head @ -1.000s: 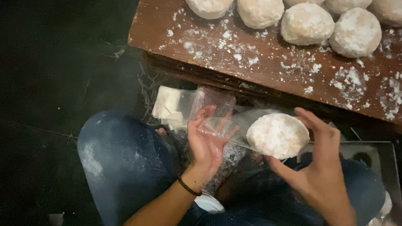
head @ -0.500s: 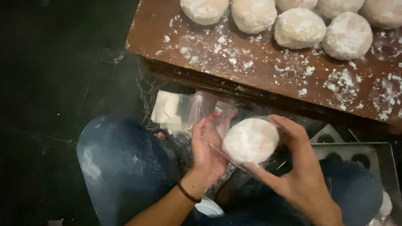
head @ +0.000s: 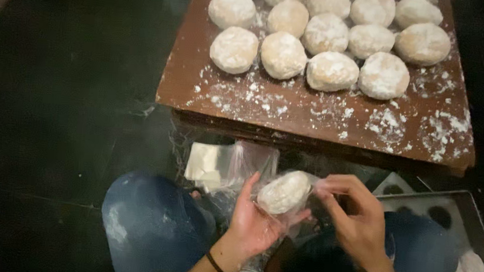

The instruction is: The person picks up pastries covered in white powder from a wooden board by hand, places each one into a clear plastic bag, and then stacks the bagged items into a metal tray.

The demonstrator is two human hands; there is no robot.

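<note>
Against left fingers: bagged bun.

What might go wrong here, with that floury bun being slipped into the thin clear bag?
The left hand cradles the floury bun only loosely in the clear plastic bag, so it could slip onto the dark floor. The right hand pinches the thin film, which might tear. Flour from the wooden board already marks the jeans and could spread further.

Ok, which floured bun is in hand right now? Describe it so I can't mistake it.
Below the brown board of buns, above the person's knees, the left hand cradles one floured bun. Unlike the bare ones, it sits inside a clear plastic bag.
</note>
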